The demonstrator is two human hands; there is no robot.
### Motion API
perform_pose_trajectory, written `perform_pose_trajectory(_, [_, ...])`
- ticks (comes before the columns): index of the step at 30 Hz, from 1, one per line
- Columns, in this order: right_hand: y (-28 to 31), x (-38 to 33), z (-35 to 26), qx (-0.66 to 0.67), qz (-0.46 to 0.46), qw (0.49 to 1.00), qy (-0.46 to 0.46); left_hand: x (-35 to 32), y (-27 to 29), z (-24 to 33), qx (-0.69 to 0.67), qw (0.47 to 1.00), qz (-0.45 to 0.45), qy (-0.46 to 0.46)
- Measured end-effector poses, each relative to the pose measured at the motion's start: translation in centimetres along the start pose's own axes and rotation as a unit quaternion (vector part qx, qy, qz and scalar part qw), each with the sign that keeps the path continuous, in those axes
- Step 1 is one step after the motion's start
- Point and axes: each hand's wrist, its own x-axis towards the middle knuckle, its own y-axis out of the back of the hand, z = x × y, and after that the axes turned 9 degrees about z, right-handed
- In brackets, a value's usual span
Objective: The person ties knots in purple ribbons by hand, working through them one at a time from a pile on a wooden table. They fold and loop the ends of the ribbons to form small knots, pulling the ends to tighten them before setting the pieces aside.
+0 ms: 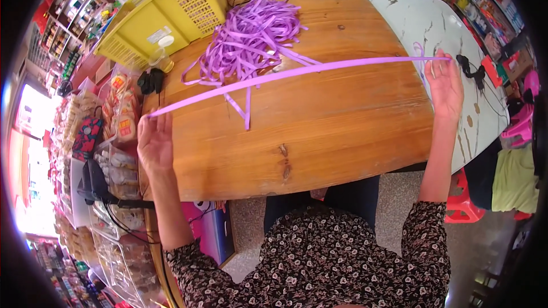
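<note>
A long purple ribbon [297, 71] is stretched across the wooden table between my two hands. My left hand [156, 142], at the table's left side, pinches one end of it. Over the marble-patterned table on the right, my right hand [444, 86] grips the ribbon near its other end, and a thin loop of it hangs beside the fingers. Beyond the taut strip lies a tangled heap of purple ribbon [257, 34], with a folded strand trailing toward me.
A yellow plastic crate [165, 14] stands at the back left, a clear cup [162, 60] beside it. Packaged goods [121, 108] crowd the left edge. Black cables [471, 72] lie on the marble-patterned table [411, 14]. A red stool [463, 202] is at the right.
</note>
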Motion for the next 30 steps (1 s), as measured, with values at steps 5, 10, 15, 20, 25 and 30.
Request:
perform_pose_trajectory(5, [0.1, 0.1, -0.1, 0.235, 0.003, 0.967, -0.093, 0.7, -1.2, -2.4, -0.161, 0.986, 0.032, 0.021])
perform_pose_trajectory(10, [1.0, 0.6, -0.1, 0.235, -0.088, 0.963, -0.097, -1.4, -3.7, -4.4, -0.095, 0.970, -0.219, 0.046])
perform_pose_trajectory(15, [-5.1, -3.6, 4.5, -0.318, -0.054, 0.944, 0.066, -5.7, -6.9, -5.7, 0.102, 0.979, -0.173, 0.021])
perform_pose_trajectory(20, [-11.0, -8.3, 10.2, -0.447, -0.270, 0.844, 0.120, -7.6, -8.8, -7.9, 0.128, 0.969, -0.202, 0.067])
perform_pose_trajectory(25, [-13.5, -10.0, 13.3, -0.347, -0.313, 0.884, 0.011, -8.1, -9.3, -9.0, 0.092, 0.962, -0.222, 0.132])
perform_pose_trajectory(30, [-13.8, -9.4, 14.6, -0.376, -0.381, 0.844, 0.025, -8.4, -9.2, -9.4, 0.059, 0.961, -0.220, 0.154])
